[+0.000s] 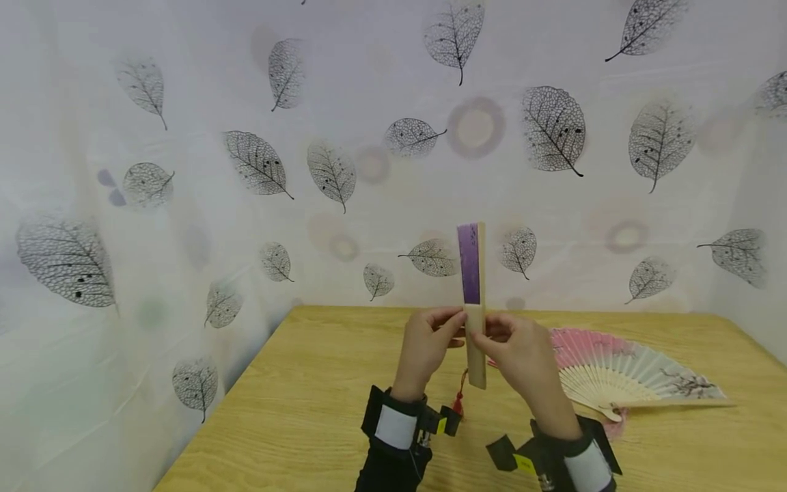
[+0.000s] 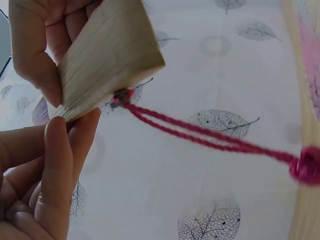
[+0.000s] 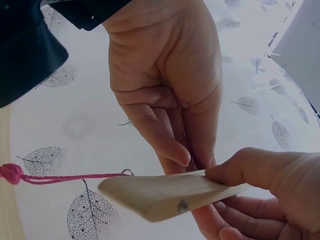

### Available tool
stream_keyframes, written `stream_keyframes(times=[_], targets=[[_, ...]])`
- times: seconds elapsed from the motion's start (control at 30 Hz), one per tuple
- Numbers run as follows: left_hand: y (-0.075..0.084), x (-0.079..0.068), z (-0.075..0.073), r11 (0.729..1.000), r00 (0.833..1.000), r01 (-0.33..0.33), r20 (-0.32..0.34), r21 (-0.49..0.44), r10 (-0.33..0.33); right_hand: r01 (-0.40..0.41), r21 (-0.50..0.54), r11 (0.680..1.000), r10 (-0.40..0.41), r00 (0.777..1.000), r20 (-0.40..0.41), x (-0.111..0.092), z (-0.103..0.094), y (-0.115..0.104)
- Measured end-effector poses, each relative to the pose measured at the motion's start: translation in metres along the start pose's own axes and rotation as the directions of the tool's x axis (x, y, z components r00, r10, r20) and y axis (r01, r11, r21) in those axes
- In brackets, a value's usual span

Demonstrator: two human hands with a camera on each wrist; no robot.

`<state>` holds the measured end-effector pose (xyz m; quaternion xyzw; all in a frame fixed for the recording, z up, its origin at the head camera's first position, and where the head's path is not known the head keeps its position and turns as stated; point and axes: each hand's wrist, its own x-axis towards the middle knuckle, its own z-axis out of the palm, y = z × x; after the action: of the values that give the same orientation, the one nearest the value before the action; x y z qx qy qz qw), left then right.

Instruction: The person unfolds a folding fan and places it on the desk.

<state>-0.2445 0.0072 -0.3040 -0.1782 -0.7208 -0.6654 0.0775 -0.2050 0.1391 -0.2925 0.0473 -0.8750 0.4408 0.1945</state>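
1. Tabletop (image 1: 295, 410), yellowish, wood-grained.
2. Open fan (image 1: 627, 372), pink and white, pale-ribbed, on the tabletop's right half.
3. Pink tassel (image 1: 615, 428), also at the tabletop's right.
4. Pale curtain (image 1: 369, 82) printed with dark leaves, behind and left of the tabletop.

Got a yellow wood-grain table (image 1: 264, 410), stretching well left of spread folding fan (image 1: 636, 372). Carries that fan directly: pink-to-white leaf, dark branch print, pale ribs. Also carries blurry pink tassel (image 1: 615, 430), just near-side of fan's pivot.

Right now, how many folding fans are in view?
2: the closed purple folding fan between the left hand and right hand; the open pink-and-white folding fan on the table, at right.
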Motion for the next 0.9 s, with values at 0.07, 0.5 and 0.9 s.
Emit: stream_keyframes(times=[0.07,0.5,0.9], targets=[[0.0007,0.0000,-0.0005,1.000,1.000,0.004,0.002,-0.002,-0.004,0.005,-0.001,1.000,-0.005,1.000,-0.010,-0.0001,0.0002,-0.0009],[0.0027,0.0002,-0.0005,0.999,1.000,0.014,-0.009,0.033,-0.014,0.004,-0.044,0.999,-0.008,0.997,-0.078,0.0005,0.0056,-0.0034],[0.0034,-0.0003,-0.0005,0.999,1.000,0.002,-0.028,0.047,-0.001,0.054,-0.097,0.994,-0.066,0.989,-0.133,-0.0036,0.0094,-0.0061]])
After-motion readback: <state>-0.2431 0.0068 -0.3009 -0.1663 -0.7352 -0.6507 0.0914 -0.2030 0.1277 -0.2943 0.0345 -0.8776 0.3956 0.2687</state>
